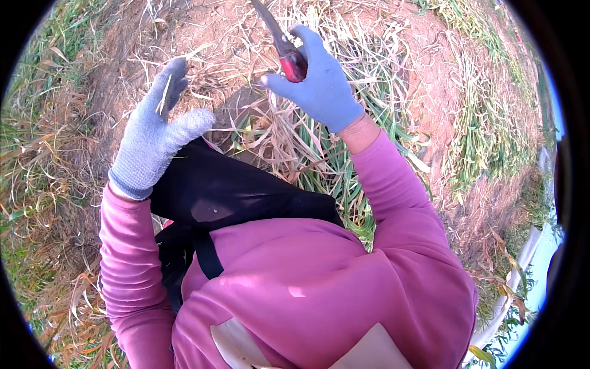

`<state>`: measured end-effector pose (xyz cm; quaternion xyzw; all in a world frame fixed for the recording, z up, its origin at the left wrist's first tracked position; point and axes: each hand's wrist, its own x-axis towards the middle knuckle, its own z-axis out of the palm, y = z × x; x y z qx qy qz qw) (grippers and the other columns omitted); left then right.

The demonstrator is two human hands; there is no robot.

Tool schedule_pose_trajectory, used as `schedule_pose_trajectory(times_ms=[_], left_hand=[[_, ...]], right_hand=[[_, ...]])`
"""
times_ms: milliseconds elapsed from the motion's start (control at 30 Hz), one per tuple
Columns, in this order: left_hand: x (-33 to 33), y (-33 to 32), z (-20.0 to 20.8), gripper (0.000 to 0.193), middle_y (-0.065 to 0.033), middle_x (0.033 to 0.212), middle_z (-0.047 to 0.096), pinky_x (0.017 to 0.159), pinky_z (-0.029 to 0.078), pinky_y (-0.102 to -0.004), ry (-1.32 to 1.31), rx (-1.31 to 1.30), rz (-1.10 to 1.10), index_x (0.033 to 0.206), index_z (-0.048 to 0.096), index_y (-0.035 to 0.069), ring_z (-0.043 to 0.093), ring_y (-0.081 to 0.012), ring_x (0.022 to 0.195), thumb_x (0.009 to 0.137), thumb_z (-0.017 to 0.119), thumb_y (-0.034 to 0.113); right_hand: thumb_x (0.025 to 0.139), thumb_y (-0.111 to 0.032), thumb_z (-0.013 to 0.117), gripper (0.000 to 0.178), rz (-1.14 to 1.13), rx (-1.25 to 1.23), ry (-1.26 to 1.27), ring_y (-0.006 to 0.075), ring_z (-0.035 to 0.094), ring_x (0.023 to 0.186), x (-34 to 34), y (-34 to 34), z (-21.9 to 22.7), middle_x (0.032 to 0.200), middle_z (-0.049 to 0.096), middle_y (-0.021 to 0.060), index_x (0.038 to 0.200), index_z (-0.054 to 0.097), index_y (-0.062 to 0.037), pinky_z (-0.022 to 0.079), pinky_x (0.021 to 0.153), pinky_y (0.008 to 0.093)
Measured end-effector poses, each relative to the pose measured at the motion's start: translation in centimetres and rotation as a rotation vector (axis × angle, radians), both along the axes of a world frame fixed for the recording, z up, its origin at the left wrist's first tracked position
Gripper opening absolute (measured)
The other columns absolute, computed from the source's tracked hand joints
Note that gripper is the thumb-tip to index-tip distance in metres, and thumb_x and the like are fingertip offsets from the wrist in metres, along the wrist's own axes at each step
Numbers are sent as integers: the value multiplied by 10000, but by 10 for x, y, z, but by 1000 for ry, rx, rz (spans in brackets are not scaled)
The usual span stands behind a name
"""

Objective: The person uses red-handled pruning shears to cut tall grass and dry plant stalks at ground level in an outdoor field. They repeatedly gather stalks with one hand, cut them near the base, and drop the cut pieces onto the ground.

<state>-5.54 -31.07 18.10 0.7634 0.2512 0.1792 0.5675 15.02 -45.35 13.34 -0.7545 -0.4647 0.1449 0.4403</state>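
Observation:
My right hand (322, 86), in a blue-grey knit glove, is over a heap of cut stalks (344, 154). It holds what looks like a sickle (281, 44) by its red end, the narrow dark blade reaching to the top edge of the view. Its thumb and forefinger stand apart, and the other fingers are hidden behind the palm. My left hand (147, 132), in a paler grey glove, is open above the soil, thumb away from the slightly bent fingers. A thin piece of straw (165, 95) lies across those fingers.
Bare brown soil (430, 92) strewn with dry straw surrounds the heap. Another row of cut green and tan stalks (485, 129) lies to the right. Grass and dry weeds (43, 166) grow along the left. My dark-trousered leg (239, 190) is bent beneath my hands.

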Motion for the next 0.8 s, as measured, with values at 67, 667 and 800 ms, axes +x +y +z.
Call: schedule_pose_trajectory(times_ms=[67,667,800], left_hand=[[30,-10,-13,632,-131,1167,570,960,421,-301,-4,-335,-41,1279,449,-24,550,-189,1105,813,727,300],[29,-1,-38,190,-22,658,492,631,496,-370,-374,-726,293,827,508,75,509,-166,592,920,567,230],[26,0,-36,188,-21,663,492,650,495,-364,-335,-680,321,827,513,69,507,-162,600,918,568,224]], right_hand=[[706,-273,789,834,157,-18,-7,239,622,932,-29,24,17,973,593,181,1341,301,-40,502,806,341],[822,-241,537,317,-151,-1231,18,382,611,998,25,-204,-327,1019,639,243,1010,643,-10,489,860,412],[820,-227,546,314,72,-1347,73,371,638,933,36,-191,-340,956,653,235,1013,632,5,516,799,399]])
